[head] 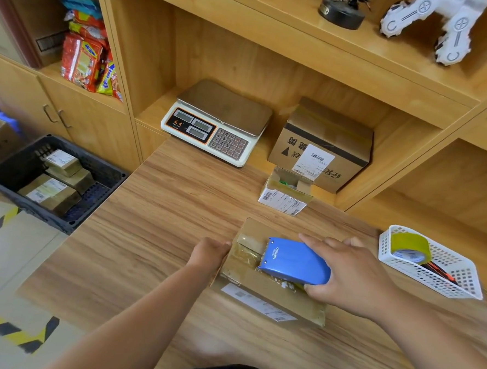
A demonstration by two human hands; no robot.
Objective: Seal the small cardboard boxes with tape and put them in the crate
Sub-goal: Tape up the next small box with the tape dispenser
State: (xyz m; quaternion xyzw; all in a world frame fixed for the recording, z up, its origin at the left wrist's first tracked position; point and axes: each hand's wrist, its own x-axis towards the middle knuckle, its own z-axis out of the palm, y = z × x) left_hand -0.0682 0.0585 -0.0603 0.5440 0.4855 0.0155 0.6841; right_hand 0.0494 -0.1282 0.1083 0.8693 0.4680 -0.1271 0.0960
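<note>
The small cardboard box (258, 289) lay on the bench (153, 236), in front of the weighing scale (217, 123). The left hand (209, 253) held its end with curled fingers. The right hand (353, 276) gripped a blue tape dispenser (294, 261) on its top. The black crate (106, 165) sat left of the scale.

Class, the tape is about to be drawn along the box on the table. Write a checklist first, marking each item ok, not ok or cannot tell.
1. left hand holds the box steady: ok.
2. right hand grips the blue tape dispenser: ok.
3. Tape lies flat, without creases: cannot tell.
4. crate has room left: ok.
5. second small box behind is sealed: not ok, top looks open.
</note>
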